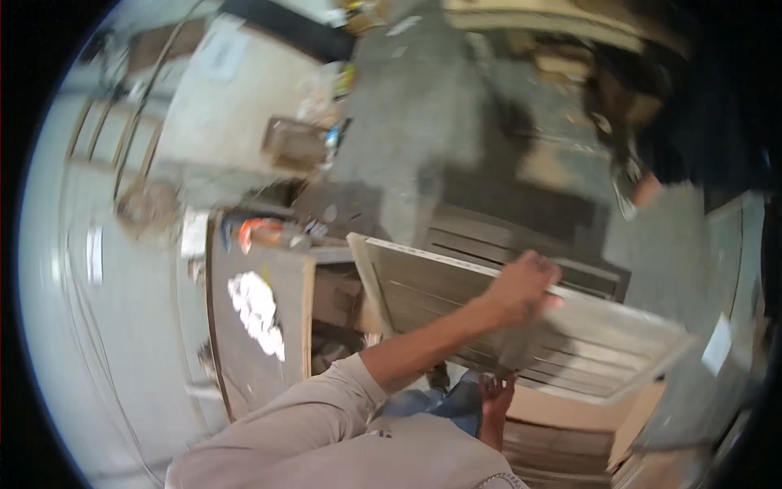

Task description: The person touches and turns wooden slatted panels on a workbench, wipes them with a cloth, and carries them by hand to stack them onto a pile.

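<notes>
A pale wooden panel [607,338] with slat-like grooves and a raised frame is tilted in front of me. My left hand [525,289] reaches across and is closed over its upper edge, which has a light strip with dark marks. Lower down, my right hand [497,395] is at the panel's bottom edge with fingers curled against it; the panel hides part of that grip. Beyond the upper edge, another slatted panel [456,232] lies low near the floor, partly covered by the one I hold.
To my left stands a workbench [244,359] with a crumpled white cloth [257,314] and an orange item [257,232]. An open cardboard box [562,407] with brown boards is below right. A person's shoe [625,187] is at far right. A brown tray [293,145] sits farther back.
</notes>
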`<action>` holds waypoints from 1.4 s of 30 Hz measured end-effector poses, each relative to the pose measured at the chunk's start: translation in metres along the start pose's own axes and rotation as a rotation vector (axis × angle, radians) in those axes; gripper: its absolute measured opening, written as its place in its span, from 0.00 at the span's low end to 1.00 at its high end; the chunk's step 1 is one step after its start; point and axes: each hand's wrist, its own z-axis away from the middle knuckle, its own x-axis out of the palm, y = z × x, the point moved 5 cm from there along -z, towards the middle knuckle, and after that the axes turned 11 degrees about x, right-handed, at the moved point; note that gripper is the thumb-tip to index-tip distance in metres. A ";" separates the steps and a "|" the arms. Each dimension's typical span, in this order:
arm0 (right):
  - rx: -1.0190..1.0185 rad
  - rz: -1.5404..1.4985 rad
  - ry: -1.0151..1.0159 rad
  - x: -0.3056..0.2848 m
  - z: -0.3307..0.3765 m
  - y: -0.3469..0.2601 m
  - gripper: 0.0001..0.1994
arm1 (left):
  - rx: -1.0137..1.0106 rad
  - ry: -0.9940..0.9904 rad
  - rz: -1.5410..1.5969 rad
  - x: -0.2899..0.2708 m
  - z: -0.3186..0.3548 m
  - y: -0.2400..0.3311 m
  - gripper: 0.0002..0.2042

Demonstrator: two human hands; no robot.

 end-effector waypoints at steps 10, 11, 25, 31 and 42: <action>-0.391 0.518 -0.547 0.209 0.159 -0.057 0.19 | -0.097 0.535 -0.398 -0.300 0.155 0.209 0.14; -0.404 0.605 -0.607 0.236 0.174 -0.045 0.19 | -0.134 0.601 -0.451 -0.328 0.186 0.224 0.14; -0.989 1.521 -1.005 0.410 0.385 0.434 0.24 | -0.602 1.649 -0.573 -0.435 0.733 0.369 0.18; -0.854 1.701 -1.250 0.380 0.371 0.612 0.18 | -0.663 1.986 -0.611 -0.356 0.890 0.388 0.17; -0.987 1.863 -1.467 0.381 0.328 0.697 0.15 | -0.793 2.189 -0.587 -0.295 0.953 0.360 0.20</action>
